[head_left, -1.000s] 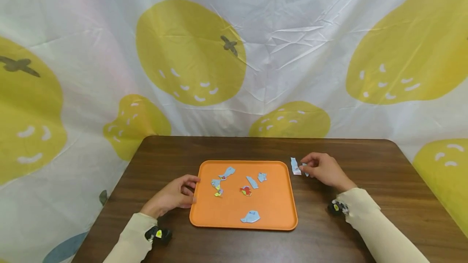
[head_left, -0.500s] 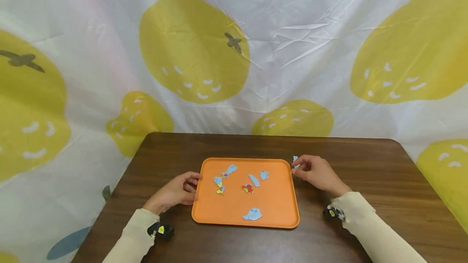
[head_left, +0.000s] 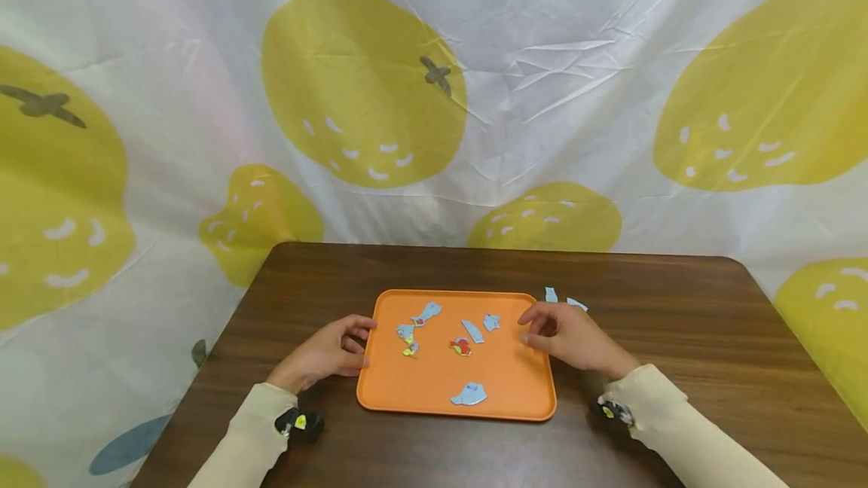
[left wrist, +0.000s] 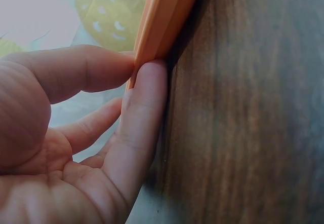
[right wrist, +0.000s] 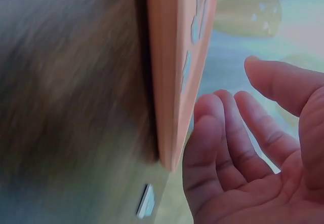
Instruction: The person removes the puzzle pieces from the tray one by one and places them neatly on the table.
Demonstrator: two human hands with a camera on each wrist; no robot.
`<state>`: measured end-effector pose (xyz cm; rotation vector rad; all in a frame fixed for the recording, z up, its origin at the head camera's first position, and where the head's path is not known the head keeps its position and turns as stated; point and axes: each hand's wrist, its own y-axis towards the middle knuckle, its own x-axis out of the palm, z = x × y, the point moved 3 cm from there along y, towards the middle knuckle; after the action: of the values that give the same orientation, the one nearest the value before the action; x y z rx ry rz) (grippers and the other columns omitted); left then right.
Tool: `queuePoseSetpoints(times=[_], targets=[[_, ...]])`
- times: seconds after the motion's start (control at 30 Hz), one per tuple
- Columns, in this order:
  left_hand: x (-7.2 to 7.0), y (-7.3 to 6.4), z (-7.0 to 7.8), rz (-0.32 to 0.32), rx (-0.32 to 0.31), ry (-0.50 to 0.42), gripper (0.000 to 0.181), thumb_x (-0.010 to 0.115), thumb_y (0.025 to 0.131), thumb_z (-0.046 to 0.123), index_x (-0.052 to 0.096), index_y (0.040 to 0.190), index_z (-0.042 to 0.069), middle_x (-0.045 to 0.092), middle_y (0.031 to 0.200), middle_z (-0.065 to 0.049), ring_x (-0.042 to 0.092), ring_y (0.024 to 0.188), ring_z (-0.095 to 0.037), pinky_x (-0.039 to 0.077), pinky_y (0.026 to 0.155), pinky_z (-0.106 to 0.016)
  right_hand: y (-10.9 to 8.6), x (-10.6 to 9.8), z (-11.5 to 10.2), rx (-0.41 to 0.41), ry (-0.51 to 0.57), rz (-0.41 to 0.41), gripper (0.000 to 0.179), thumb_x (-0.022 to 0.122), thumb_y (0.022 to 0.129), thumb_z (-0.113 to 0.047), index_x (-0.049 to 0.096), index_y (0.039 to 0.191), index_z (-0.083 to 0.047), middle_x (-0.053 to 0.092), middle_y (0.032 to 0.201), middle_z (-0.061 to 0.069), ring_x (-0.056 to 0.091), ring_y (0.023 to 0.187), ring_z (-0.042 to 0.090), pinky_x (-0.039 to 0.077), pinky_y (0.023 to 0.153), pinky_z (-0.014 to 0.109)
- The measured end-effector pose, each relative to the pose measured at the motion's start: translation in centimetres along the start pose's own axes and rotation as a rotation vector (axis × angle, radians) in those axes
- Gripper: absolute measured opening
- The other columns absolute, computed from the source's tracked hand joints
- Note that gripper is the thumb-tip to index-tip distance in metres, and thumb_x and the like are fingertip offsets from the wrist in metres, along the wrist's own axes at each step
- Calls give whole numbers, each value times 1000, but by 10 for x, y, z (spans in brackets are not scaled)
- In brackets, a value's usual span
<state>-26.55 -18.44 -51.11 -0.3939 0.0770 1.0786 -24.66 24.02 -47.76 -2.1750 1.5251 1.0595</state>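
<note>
My left hand (head_left: 324, 352) holds the left rim of an orange tray (head_left: 407, 390); in the left wrist view its thumb and a finger (left wrist: 144, 102) pinch the edge. Over the tray's right rim hovers my right hand (head_left: 576, 336). Its thumb and fingers are apart, with nothing seen between them. On the tray lie several flat, irregular, light-blue printed pieces, among them a larger one (head_left: 470, 394) near the front. A red-and-yellow piece (head_left: 460, 347) lies near the middle. Joined or touching blue and yellow pieces (head_left: 407, 337) lie at the left.
Beyond the tray's back right corner, two light-blue pieces lie on the brown wooden table (head_left: 678, 307): one upright strip (head_left: 551, 294) and one slanted piece (head_left: 576, 303), partly behind my right hand. A white curtain (head_left: 515, 134) with yellow fruit prints hangs behind.
My right hand has moved left and nearer, from the loose pieces on the table to over the tray's right rim. The left hand stays at the tray's left edge. The head view tilted slightly.
</note>
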Motion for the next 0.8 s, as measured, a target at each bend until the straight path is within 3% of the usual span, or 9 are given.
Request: queuePoseSetpoints(times=[0.2, 0.4, 0.57, 0.8], targets=[[-1, 1, -1, 5, 8, 5, 67, 79, 87, -7, 53, 148, 3, 50, 131, -21, 59, 99, -25, 65, 79, -41, 1, 11, -13, -31, 36, -97, 24, 83, 92, -18, 74, 111, -6, 71, 84, -6, 65, 72, 5, 56, 67, 25], [0, 1, 0, 2, 2, -3, 67, 78, 87, -8, 53, 148, 4, 49, 131, -21, 59, 99, -25, 65, 78, -40, 4, 23, -25, -82, 74, -203, 27, 81, 94, -21, 73, 116, -8, 72, 89, -6, 67, 79, 6, 59, 76, 27], [0, 1, 1, -9, 11, -1, 68, 78, 88, -6, 52, 150, 3, 49, 130, -21, 59, 100, -25, 65, 79, -40, 7, 33, -35, -137, 113, -290, 31, 81, 94, -17, 71, 121, -7, 74, 95, 2, 67, 87, 7, 60, 79, 29], [0, -1, 4, -18, 23, -5, 69, 78, 89, -6, 50, 151, 2, 49, 132, -23, 59, 101, -25, 65, 80, -41, 8, 47, -47, -146, 144, -385, 36, 84, 91, -16, 72, 124, -9, 75, 103, 9, 69, 88, 8, 60, 79, 29]])
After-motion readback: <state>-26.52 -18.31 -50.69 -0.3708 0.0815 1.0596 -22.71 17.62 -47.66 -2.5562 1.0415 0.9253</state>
